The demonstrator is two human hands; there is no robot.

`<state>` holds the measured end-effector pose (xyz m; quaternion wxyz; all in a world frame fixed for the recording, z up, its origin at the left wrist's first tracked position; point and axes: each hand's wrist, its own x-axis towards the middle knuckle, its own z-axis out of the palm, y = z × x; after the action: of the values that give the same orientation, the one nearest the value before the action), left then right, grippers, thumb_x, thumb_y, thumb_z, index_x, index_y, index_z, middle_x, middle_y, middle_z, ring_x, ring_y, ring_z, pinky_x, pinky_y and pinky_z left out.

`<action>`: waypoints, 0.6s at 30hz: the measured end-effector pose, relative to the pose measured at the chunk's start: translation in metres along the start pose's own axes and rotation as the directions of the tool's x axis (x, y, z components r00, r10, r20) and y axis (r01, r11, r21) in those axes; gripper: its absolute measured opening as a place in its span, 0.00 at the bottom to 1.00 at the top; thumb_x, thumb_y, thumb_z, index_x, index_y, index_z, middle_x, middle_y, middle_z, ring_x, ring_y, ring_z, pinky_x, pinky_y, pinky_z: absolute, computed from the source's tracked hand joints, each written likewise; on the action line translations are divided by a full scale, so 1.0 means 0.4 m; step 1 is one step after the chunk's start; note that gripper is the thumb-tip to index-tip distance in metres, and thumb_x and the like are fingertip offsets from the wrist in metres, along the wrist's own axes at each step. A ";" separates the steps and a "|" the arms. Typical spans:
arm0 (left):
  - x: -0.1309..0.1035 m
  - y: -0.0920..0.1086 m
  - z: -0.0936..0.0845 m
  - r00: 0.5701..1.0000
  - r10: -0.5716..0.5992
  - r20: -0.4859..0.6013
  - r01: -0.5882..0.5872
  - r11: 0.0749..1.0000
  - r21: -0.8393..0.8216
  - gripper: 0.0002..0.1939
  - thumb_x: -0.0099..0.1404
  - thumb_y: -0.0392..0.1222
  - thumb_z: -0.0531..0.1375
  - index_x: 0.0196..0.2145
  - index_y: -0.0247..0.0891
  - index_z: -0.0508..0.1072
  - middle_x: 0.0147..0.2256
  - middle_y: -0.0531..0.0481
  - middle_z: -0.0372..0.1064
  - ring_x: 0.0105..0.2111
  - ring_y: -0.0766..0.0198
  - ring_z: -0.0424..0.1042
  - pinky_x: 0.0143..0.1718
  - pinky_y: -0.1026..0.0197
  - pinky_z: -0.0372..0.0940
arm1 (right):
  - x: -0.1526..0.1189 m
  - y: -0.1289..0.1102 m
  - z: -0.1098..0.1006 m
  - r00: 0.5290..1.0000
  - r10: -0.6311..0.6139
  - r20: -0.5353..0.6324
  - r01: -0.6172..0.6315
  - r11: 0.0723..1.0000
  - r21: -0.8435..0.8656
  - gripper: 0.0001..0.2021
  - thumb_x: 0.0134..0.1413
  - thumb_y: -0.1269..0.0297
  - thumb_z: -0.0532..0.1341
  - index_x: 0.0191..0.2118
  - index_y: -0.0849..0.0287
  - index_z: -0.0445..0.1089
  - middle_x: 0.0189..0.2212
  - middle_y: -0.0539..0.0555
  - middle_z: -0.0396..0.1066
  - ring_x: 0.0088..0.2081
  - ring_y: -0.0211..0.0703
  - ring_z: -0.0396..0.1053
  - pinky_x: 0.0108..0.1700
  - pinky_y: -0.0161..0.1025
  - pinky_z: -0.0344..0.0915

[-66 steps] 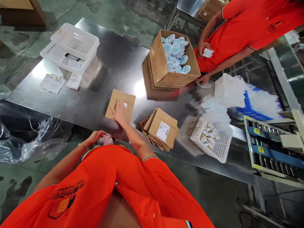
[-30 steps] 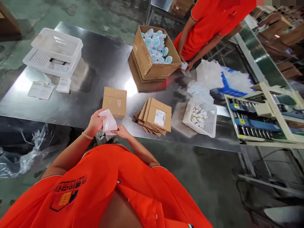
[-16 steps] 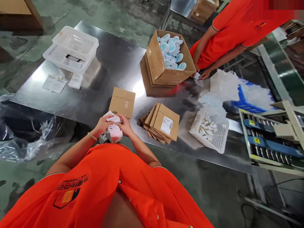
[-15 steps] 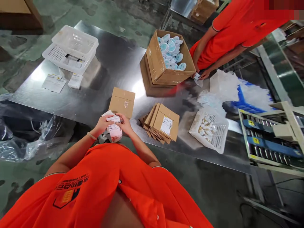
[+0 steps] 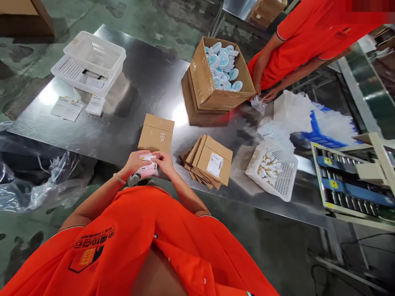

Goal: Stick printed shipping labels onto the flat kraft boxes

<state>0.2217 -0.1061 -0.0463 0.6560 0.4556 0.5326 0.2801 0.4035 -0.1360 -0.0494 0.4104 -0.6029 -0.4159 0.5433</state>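
Note:
Near the table's front edge, my left hand (image 5: pixel 135 163) is closed round a roll of white printed labels (image 5: pixel 148 170). My right hand (image 5: pixel 164 162) pinches the label strip at its right upper side, close to my left fingers. Part of the roll is hidden behind the hands. Just beyond them a flat brown cardboard box (image 5: pixel 156 133) lies on the metal table (image 5: pixel 135 92). To the right is a stack of flat cardboard boxes (image 5: pixel 212 162); the top one bears a white label (image 5: pixel 215 164).
A large carton (image 5: pixel 226 100) of round white-and-blue pieces stands at the back. White baskets sit left (image 5: pixel 115 68) and right (image 5: pixel 286 181). Papers (image 5: pixel 67 107) lie at left. A co-worker's hands (image 5: pixel 265 98) handle clear plastic beside the carton. A roller conveyor (image 5: pixel 354 193) is far right.
My hands have drawn closer together over the roll, and less of the label strip shows between them. The co-worker's hands have shifted slightly with the clear plastic.

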 end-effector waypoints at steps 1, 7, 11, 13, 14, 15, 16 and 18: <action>0.006 0.001 0.002 1.000 0.007 -0.006 -0.007 0.999 0.038 0.35 0.36 0.45 0.81 0.44 0.35 0.85 0.40 0.42 0.84 0.42 0.45 0.81 0.46 0.51 0.74 | -0.002 0.008 0.000 1.000 0.002 -0.018 -0.002 1.000 -0.010 0.14 0.42 0.53 0.74 0.33 0.54 0.78 0.22 0.45 0.68 0.26 0.40 0.64 0.33 0.38 0.65; 0.056 -0.028 0.017 0.998 -0.001 -0.069 0.006 0.997 0.079 0.28 0.36 0.40 0.80 0.39 0.35 0.85 0.37 0.43 0.84 0.43 0.45 0.81 0.48 0.51 0.73 | -0.016 0.063 0.006 0.976 -0.149 -0.161 0.110 0.967 -0.229 0.05 0.55 0.60 0.69 0.30 0.53 0.79 0.29 0.50 0.77 0.34 0.45 0.73 0.45 0.43 0.71; 0.079 -0.099 0.017 0.978 -0.189 0.089 0.197 0.977 -0.083 0.27 0.33 0.40 0.81 0.35 0.33 0.84 0.36 0.42 0.84 0.40 0.46 0.81 0.47 0.50 0.74 | 0.076 0.045 -0.032 0.938 -0.273 -0.214 0.171 0.901 -0.398 0.06 0.58 0.66 0.67 0.29 0.54 0.77 0.45 0.55 0.79 0.48 0.48 0.76 0.53 0.43 0.71; 0.082 -0.138 0.020 0.958 -0.249 0.140 0.266 0.956 -0.121 0.27 0.33 0.42 0.81 0.34 0.32 0.84 0.35 0.40 0.84 0.40 0.45 0.81 0.48 0.49 0.74 | 0.169 0.019 -0.058 0.916 -0.285 -0.283 0.128 0.875 -0.467 0.05 0.56 0.69 0.67 0.29 0.56 0.76 0.47 0.56 0.76 0.51 0.48 0.74 0.55 0.43 0.70; 0.082 -0.156 0.024 0.953 -0.265 0.148 0.285 0.949 -0.133 0.27 0.33 0.44 0.82 0.34 0.31 0.84 0.36 0.39 0.84 0.40 0.45 0.82 0.48 0.48 0.74 | 0.219 0.006 -0.068 0.911 -0.274 -0.310 0.090 0.863 -0.498 0.04 0.56 0.70 0.67 0.30 0.57 0.76 0.47 0.57 0.75 0.51 0.48 0.73 0.56 0.44 0.70; 0.083 -0.172 0.030 0.948 -0.279 0.154 0.301 0.942 -0.146 0.28 0.33 0.45 0.82 0.34 0.31 0.84 0.37 0.38 0.84 0.40 0.45 0.82 0.48 0.48 0.74 | 0.268 -0.005 -0.077 0.910 -0.254 -0.327 0.047 0.849 -0.527 0.04 0.56 0.71 0.67 0.30 0.57 0.75 0.47 0.57 0.74 0.51 0.49 0.72 0.56 0.44 0.69; 0.082 -0.186 0.036 0.945 -0.286 0.157 0.309 0.938 -0.156 0.29 0.34 0.47 0.82 0.35 0.31 0.84 0.38 0.37 0.84 0.40 0.45 0.82 0.47 0.49 0.75 | 0.311 -0.014 -0.083 0.915 -0.228 -0.334 0.005 0.832 -0.555 0.04 0.57 0.71 0.67 0.31 0.58 0.75 0.47 0.57 0.73 0.51 0.49 0.71 0.56 0.44 0.69; 0.078 -0.212 0.045 0.944 -0.286 0.164 0.311 0.937 -0.159 0.30 0.35 0.50 0.82 0.35 0.31 0.84 0.38 0.35 0.84 0.39 0.46 0.82 0.44 0.49 0.76 | 0.375 -0.024 -0.092 0.930 -0.168 -0.326 -0.070 0.791 -0.608 0.05 0.58 0.71 0.66 0.31 0.59 0.75 0.48 0.58 0.72 0.53 0.50 0.69 0.56 0.45 0.69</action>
<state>0.2376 -0.1212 -0.1360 0.7651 0.3256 0.5210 0.1925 0.4490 0.0077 -0.0847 0.2779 -0.7813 -0.5010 0.2478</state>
